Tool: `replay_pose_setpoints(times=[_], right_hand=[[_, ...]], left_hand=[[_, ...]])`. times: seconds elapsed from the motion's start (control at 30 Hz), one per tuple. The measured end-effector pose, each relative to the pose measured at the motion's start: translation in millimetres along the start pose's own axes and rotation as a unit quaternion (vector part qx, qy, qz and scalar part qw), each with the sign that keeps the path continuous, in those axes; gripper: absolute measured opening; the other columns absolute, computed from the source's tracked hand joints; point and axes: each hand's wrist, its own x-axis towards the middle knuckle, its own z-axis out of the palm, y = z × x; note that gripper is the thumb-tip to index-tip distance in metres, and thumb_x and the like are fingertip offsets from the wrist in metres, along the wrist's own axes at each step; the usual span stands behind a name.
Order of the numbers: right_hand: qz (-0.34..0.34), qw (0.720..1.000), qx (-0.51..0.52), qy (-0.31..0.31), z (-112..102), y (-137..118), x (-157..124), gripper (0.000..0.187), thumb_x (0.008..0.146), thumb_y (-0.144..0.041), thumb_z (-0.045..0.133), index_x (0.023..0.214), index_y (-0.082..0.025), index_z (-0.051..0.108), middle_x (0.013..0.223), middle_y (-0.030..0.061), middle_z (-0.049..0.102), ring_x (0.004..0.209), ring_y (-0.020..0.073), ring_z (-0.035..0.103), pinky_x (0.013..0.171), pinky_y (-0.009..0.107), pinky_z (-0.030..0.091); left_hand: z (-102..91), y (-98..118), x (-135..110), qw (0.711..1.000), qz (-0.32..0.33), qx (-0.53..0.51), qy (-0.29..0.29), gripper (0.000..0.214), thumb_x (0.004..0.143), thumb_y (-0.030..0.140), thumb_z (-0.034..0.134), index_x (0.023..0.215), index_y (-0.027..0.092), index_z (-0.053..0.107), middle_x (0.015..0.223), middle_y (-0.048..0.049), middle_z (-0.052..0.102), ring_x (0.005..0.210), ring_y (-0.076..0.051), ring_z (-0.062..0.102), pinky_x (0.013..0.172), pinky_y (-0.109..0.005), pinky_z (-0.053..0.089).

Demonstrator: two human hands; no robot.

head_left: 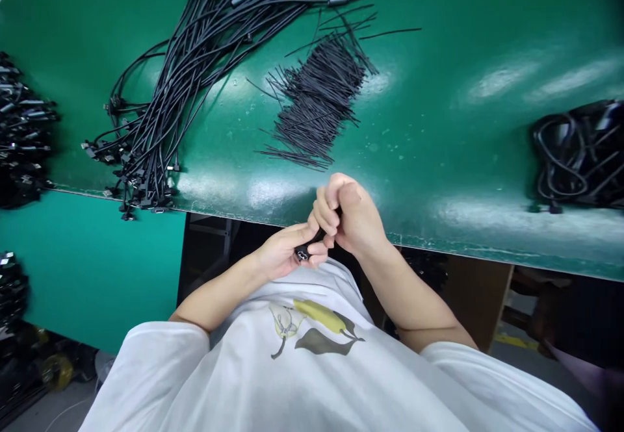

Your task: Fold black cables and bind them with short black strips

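Close to my body, just off the table's front edge, my left hand (pixel 285 248) is closed around a black cable (pixel 303 252). A connector end of it pokes out between the thumb and fingers. My right hand (pixel 355 216) has its fingers curled on the upper part of the same cable, touching my left fingertips. Most of the cable is hidden inside the two hands. Beyond them on the green table lies a pile of short thin black ties (pixel 326 91). To its left is a large loose bundle of black cables (pixel 180 81) with connectors at the ends.
Coiled black cables (pixel 580 152) lie at the right of the green table (pixel 453 127). Another heap of cables (pixel 24 127) sits at the far left. A lower green surface (pixel 107 256) adjoins the front left edge, with more dark cables (pixel 12 289) on it.
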Motion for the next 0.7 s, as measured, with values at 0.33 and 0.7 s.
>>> replay_pose_setpoints(times=[0.33,0.7], right_hand=[[0.026,0.995,-0.008,0.094,3.5,-10.0,11.7,0.026,0.094,-0.046,0.057,0.088,-0.022,0.050,0.054,-0.0105,0.031,0.039,0.0031,0.020,0.034,0.013,0.019],[-0.011,0.926,-0.372,-0.057,-52.4,-54.0,59.5,0.035,0.097,-0.046,0.048,0.095,-0.015,0.064,0.084,0.0031,0.066,0.078,0.0107,0.063,0.073,0.023,0.051]], left_hand=[[-0.2,9.2,11.6,0.980,0.041,0.196,0.005,0.049,0.085,0.063,0.056,0.085,0.014,0.058,0.066,0.0015,0.044,0.060,-0.011,0.042,0.055,-0.025,0.031],[-15.4,36.8,12.8,0.917,0.119,0.374,0.068,0.034,0.094,0.046,0.048,0.079,0.017,0.056,0.060,0.0039,0.046,0.056,-0.010,0.044,0.061,-0.025,0.035]])
